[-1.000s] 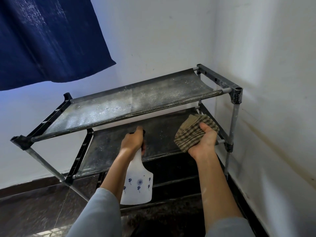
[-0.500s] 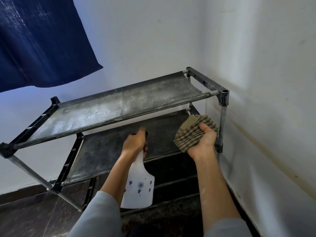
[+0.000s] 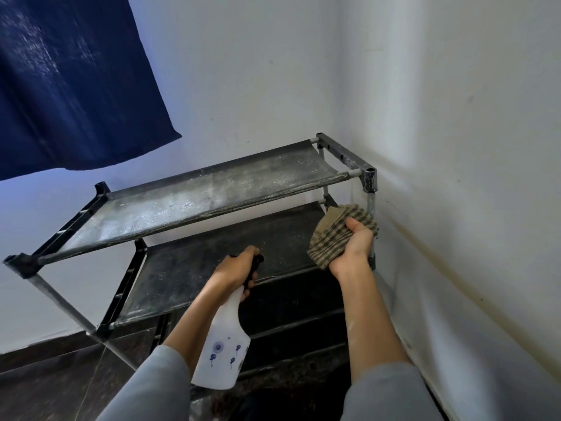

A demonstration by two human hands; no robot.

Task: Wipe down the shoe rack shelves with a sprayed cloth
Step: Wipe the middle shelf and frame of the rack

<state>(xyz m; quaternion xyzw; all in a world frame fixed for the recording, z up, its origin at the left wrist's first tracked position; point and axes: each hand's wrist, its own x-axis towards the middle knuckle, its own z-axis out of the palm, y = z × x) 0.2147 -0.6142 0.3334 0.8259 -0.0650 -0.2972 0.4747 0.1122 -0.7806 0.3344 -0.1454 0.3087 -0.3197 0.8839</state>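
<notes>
One dusty black metal-and-fabric shoe rack [image 3: 194, 202] stands in the wall corner. The left hand [image 3: 235, 273] grips one white plastic spray bottle [image 3: 223, 350]; the right hand [image 3: 353, 246] clutches one folded brown checked cloth [image 3: 332, 233] beside the second shelf [image 3: 194, 275].

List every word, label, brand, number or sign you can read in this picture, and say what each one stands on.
None: no readable text shows anywhere.
Spray bottle, gripped by the left hand: only small blue flower-like marks, no letters or numbers.
Checked cloth, held by the right hand: woven pattern only, no tag in view.
Shoe rack: dusty shelves and bare frame, no label or brand.
Blue curtain and walls: no writing.
</notes>
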